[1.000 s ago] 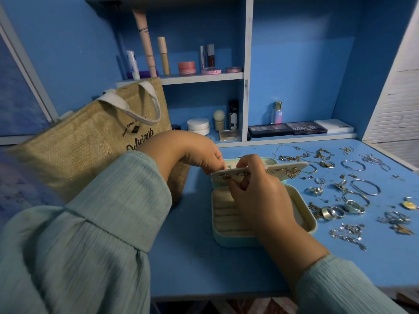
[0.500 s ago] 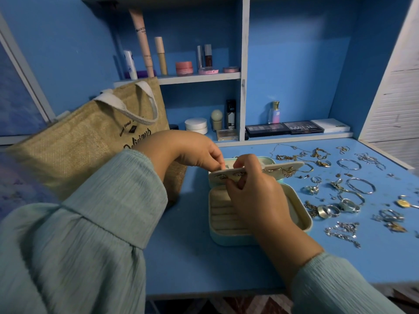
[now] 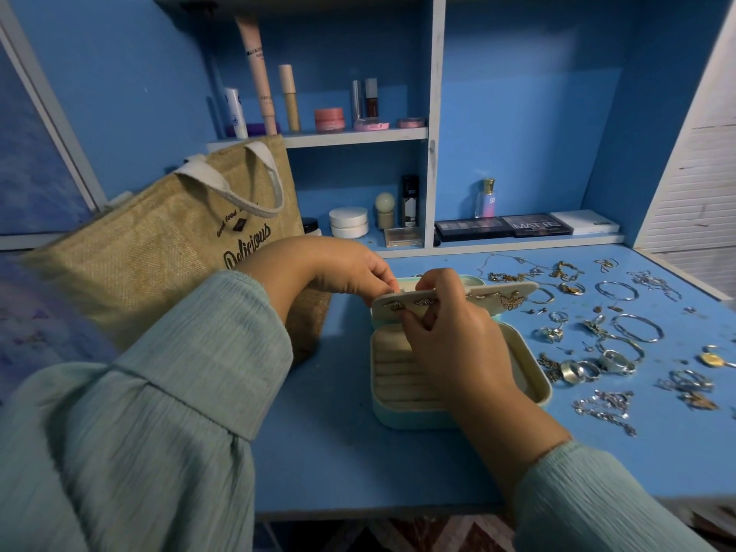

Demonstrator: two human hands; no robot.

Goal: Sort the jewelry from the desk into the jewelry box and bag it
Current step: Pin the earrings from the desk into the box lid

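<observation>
A mint jewelry box (image 3: 402,416) lies open on the blue desk (image 3: 338,464), its cream ring rolls showing. Above it a cream earring panel (image 3: 517,290) carries several gold earrings, one a butterfly (image 3: 511,301). My right hand (image 3: 450,344) pinches the panel from the front, thumb under, fingers over its top edge. My left hand (image 3: 346,268) pinches at the panel's left end; what its fingertips hold is hidden. Loose jewelry (image 3: 621,344), rings, bangles and chains, is spread over the desk to the right of the box. A jute bag (image 3: 159,253) stands at the left.
Shelves at the back hold cosmetics: tubes (image 3: 257,73), jars (image 3: 349,221), a perfume bottle (image 3: 486,199) and eyeshadow palettes (image 3: 502,225). A white slatted panel (image 3: 697,185) closes off the right side. The desk's front edge runs below the box.
Both hands keep to the earring panel with only small finger shifts. The view has drifted slightly; nothing was picked up or let go.
</observation>
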